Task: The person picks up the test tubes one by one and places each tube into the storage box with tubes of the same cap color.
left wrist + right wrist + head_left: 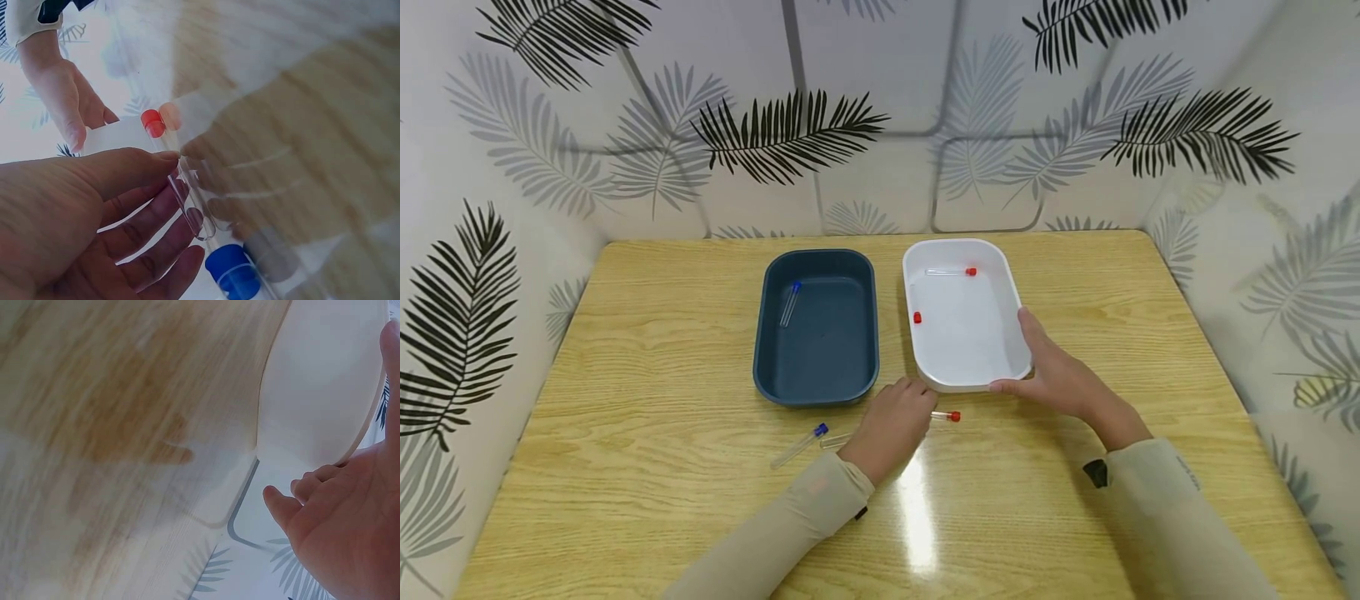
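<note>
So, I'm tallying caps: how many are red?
3: a red cap toward the far end of the white tray, another at its left side, a third by the left hand. More may be hidden.

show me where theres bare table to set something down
Bare table lies left of the dark tray and right of the white tray, beyond the right grip. The dark tray's near end is bare too. The strip just before the trays is crowded: left grip, blue-capped tube, red-capped tube.

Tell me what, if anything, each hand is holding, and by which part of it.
The left hand pinches a red-capped test tube by its clear body. The right hand holds the white tray by its near right corner.
</note>
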### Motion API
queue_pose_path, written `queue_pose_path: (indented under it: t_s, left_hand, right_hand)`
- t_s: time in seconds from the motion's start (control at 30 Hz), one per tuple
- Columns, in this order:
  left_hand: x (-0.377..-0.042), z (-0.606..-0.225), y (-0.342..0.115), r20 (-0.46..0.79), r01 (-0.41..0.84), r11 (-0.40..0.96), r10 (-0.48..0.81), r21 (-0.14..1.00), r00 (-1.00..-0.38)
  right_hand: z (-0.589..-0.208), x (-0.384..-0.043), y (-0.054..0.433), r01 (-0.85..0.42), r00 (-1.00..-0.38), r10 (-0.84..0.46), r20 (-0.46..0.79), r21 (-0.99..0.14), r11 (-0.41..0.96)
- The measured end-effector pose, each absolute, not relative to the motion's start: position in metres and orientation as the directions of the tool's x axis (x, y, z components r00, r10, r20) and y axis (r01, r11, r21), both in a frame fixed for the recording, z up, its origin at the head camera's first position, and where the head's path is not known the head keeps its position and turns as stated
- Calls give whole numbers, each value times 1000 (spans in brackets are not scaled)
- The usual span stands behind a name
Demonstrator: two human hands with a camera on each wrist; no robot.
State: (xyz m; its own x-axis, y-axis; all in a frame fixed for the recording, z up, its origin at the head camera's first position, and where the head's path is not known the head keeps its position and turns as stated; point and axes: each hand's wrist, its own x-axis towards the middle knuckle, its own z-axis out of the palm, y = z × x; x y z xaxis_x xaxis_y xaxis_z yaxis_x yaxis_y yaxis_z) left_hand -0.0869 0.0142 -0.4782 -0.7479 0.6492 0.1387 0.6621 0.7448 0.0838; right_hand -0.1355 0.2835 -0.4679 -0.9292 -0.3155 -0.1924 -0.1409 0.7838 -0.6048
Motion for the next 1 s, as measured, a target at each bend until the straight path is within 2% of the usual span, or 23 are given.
queue_pose_path:
  t_s: [0.8,1.0]
  left_hand:
    - [-90,-476,17,148,720,694,712,1,-686]
    - [-92,-477,16,152,748,660,734,65,-661]
  right_hand:
    - [-467,-136,284,-135,-928,-321,-189,-631,764]
    - [-468,-135,284,-128,-929,-315,-196,-627,769]
